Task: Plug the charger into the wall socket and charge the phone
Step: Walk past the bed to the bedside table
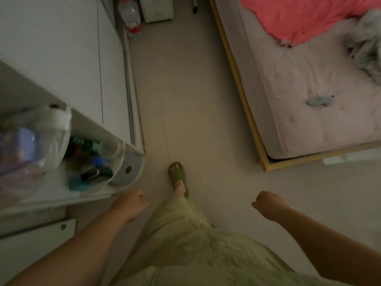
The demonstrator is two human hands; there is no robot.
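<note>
Nearest the camera, pale green loose trousers [185,244] fill the bottom centre, both bare forearms reaching out to either side. Left hand [129,205] hangs by the corner of the white shelf unit [61,199], fingers curled loosely inward, nothing visible in it. Right hand [268,205] is balled into a loose fist over bare floor, nothing seen in it either (palm side hidden, so a small item cannot be ruled out). Between the hands, one foot in a green slide sandal [177,174] steps forward on the beige floor [195,100].

Left side: the shelf unit has a rounded end with a small grey disc-shaped object [127,170] on it, a cluster of bottles and cans [90,157] just beside that (blurry, colours green, blue, dark), and a clear plastic bag [31,145] with bluish contents further left. Behind it a white cabinet wall [61,58] runs away from the viewer.

Right side: a bed with a wooden frame [243,104], pale pink mattress sheet [309,89], a small grey object [319,100] lying on it, a coral-pink blanket [299,17] at the far end, a grey-white crumpled throw [367,46] at the edge.

Far end: a large water bottle with red label [132,17] stands on the floor, a white drawer unit [156,9] near it.

Charger, phone and wall socket: cannot locate any in view.
</note>
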